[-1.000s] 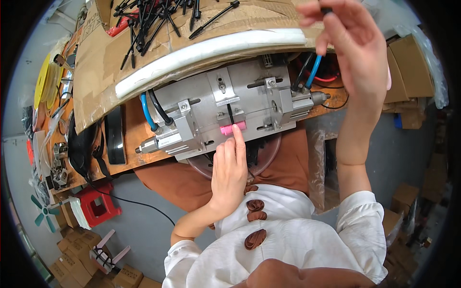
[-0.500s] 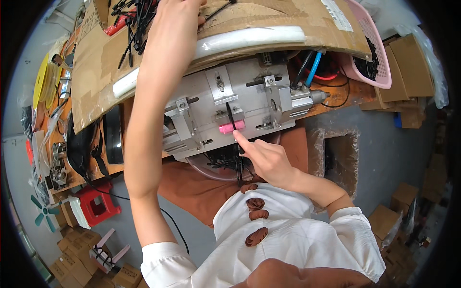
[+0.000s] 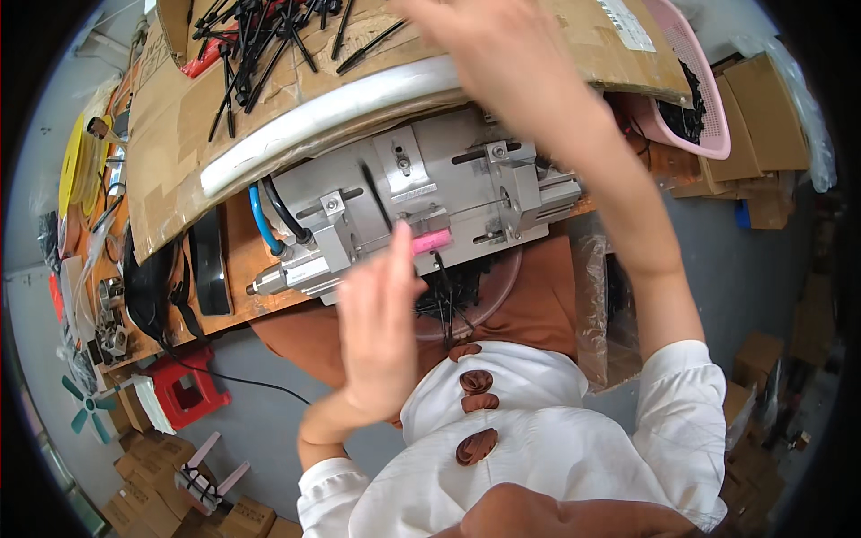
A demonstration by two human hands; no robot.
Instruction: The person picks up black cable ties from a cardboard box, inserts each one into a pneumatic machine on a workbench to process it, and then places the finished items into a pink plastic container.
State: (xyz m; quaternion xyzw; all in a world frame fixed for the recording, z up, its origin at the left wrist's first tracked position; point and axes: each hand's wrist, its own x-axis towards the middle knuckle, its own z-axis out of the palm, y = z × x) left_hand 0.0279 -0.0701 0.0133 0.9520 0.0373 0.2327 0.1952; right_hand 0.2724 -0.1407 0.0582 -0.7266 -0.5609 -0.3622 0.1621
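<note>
Two-handed: pointing the left hand [image 3: 377,332] forward with index finger extended, thumb and other fingers blurred, beside the pink block [image 3: 432,240] sitting at the front of the metal plate [image 3: 457,184]. Showing, near that fingertip, a blurred black rod [image 3: 375,193] slanting over the plate, leaving any hold on it impossible to tell. Reaching the right hand [image 3: 489,49] across the cardboard sheet [image 3: 179,170], near loose black rods [image 3: 244,38], with fingers blurring at the upper edge, leaving their grip undeterminable.

left hand [image 3: 377,323]: blurred, index finger [image 3: 400,262] extended | right hand [image 3: 502,67]: far forward, forearm [image 3: 628,202] slanting inward
</note>
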